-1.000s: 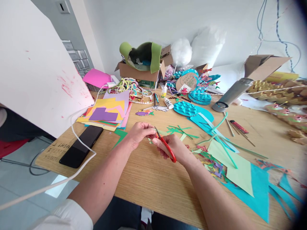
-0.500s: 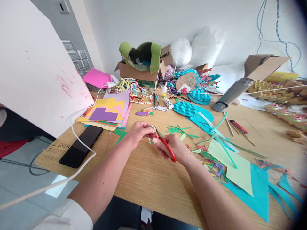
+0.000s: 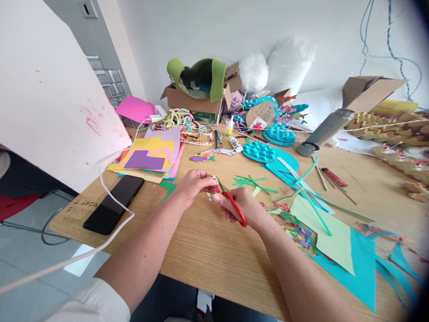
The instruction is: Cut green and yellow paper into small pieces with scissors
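Red-handled scissors are gripped in my right hand, their blades pointing up and left toward my other hand. My left hand is closed in a pinch on a small piece of paper, mostly hidden by the fingers. The blade tips meet this piece at the fingertips. Small pale green round bits show just below the pinch. Thin green paper strips lie on the table beyond my right hand. Behind both hands lies a purple paper fish.
Stacked coloured paper and a black phone lie at left, a white cable crossing the phone. At right are paper scraps, a pale green sheet and a grey flask. Glue bottles stand or lie farther back.
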The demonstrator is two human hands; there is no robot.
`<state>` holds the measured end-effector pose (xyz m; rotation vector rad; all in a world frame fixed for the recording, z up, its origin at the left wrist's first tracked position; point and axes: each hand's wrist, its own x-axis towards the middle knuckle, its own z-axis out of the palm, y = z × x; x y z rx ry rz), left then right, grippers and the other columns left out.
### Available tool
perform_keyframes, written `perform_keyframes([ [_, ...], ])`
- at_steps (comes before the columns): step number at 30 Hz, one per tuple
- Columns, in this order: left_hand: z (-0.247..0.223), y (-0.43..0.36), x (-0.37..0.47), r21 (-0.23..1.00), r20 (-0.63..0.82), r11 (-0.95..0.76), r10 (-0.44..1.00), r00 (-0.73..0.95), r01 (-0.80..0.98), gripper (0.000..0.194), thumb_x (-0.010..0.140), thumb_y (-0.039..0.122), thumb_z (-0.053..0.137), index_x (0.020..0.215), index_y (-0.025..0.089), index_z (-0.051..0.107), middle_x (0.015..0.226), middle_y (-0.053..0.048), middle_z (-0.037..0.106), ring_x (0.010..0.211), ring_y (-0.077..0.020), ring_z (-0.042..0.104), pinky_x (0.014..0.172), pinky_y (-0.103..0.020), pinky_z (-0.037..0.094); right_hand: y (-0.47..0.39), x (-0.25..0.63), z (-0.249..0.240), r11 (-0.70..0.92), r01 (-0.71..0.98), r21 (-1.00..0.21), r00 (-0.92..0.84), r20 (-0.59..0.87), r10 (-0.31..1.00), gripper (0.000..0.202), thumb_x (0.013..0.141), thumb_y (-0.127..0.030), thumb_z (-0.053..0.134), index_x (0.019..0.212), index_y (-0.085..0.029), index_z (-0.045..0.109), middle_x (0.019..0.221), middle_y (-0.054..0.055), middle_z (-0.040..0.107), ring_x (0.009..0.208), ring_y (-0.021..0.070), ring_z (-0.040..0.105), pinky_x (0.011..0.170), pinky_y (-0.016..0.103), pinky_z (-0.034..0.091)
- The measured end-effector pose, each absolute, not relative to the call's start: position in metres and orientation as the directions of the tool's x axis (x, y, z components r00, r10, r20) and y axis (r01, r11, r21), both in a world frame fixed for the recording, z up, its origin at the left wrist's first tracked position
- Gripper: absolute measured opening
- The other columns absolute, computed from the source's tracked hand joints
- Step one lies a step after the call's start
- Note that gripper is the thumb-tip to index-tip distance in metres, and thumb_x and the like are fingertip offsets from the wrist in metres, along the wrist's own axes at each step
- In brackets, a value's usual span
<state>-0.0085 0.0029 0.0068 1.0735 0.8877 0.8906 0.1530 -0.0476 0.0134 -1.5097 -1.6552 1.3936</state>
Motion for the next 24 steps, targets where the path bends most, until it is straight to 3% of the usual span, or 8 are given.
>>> perform_keyframes([
  [3, 0.006, 0.006, -0.007, 0.96, -0.122, 0.182, 0.956, 0.268, -0.21, 0.022, 0.061, 0.028, 0.074, 0.076, 0.015, 0.065, 0.075, -0.003, 0.065, 0.067, -0.0135, 0.06, 0.068, -0.029, 0.048, -0.048, 0.152, 0.016, -0.181, 0.381, -0.906, -0.226, -0.282, 0.932, 0.054, 0.07, -0.063, 0.069, 0.05, -0.016, 0.053, 0.042, -0.001, 0.054, 0.035, 0.0087, 0.05, 0.035, 0.017, 0.035],
  [5, 0.005, 0.007, -0.005, 0.972, -0.024, 0.048, 0.994, 0.107, -0.229, 0.027, 0.061, 0.028, 0.075, 0.083, 0.018, 0.064, 0.084, -0.002, 0.064, 0.074, -0.0136, 0.059, 0.068, -0.028, 0.047, -0.047, 0.152, 0.017, -0.197, 0.349, -0.916, -0.204, -0.279, 0.938, 0.054, 0.07, -0.063, 0.068, 0.05, -0.015, 0.053, 0.042, -0.001, 0.054, 0.035, 0.0087, 0.051, 0.036, 0.017, 0.037],
  [7, 0.005, 0.007, -0.003, 0.976, 0.109, -0.112, 0.994, -0.03, -0.186, 0.022, 0.062, 0.028, 0.074, 0.079, 0.019, 0.064, 0.079, 0.001, 0.062, 0.072, -0.0122, 0.057, 0.067, -0.025, 0.044, -0.047, 0.152, 0.016, -0.213, 0.322, -0.923, -0.174, -0.279, 0.944, 0.054, 0.071, -0.064, 0.067, 0.051, -0.015, 0.054, 0.042, -0.001, 0.054, 0.035, 0.0088, 0.051, 0.035, 0.018, 0.037],
  [9, 0.005, 0.003, 0.0, 0.974, 0.18, -0.184, 0.983, -0.043, -0.128, 0.014, 0.064, 0.027, 0.071, 0.067, 0.018, 0.062, 0.065, 0.003, 0.059, 0.063, -0.0109, 0.052, 0.063, -0.024, 0.041, -0.046, 0.152, 0.013, -0.226, 0.297, -0.928, -0.149, -0.279, 0.949, 0.054, 0.07, -0.065, 0.067, 0.053, -0.015, 0.057, 0.042, -0.001, 0.054, 0.034, 0.009, 0.051, 0.034, 0.017, 0.036],
  [12, 0.006, -0.004, 0.004, 0.987, 0.109, -0.094, 0.986, 0.122, -0.129, 0.021, 0.066, 0.031, 0.069, 0.054, 0.016, 0.06, 0.053, 0.002, 0.056, 0.054, -0.0104, 0.048, 0.058, -0.025, 0.038, -0.045, 0.151, 0.008, -0.204, 0.264, -0.943, -0.149, -0.249, 0.957, 0.055, 0.069, -0.066, 0.067, 0.054, -0.014, 0.057, 0.043, 0.0, 0.055, 0.035, 0.0088, 0.05, 0.033, 0.017, 0.034],
  [15, 0.005, -0.009, 0.008, 0.981, 0.013, 0.034, 0.971, 0.241, -0.191, 0.02, 0.064, 0.032, 0.072, 0.057, 0.015, 0.063, 0.054, 0.001, 0.058, 0.053, -0.0108, 0.05, 0.056, -0.025, 0.039, -0.045, 0.15, 0.006, -0.17, 0.256, -0.952, -0.166, -0.217, 0.962, 0.056, 0.069, -0.067, 0.066, 0.054, -0.014, 0.056, 0.044, 0.0, 0.055, 0.035, 0.0088, 0.05, 0.033, 0.017, 0.033],
  [24, 0.001, -0.007, 0.01, 0.936, -0.094, 0.156, 0.974, 0.205, -0.316, 0.016, 0.057, 0.023, 0.076, 0.064, 0.014, 0.065, 0.057, 0.003, 0.06, 0.052, -0.0083, 0.052, 0.055, -0.022, 0.04, -0.046, 0.149, 0.004, -0.126, 0.314, -0.941, -0.2, -0.195, 0.96, 0.06, 0.069, -0.072, 0.062, 0.049, -0.016, 0.051, 0.043, 0.001, 0.053, 0.036, 0.0096, 0.05, 0.035, 0.018, 0.034],
])
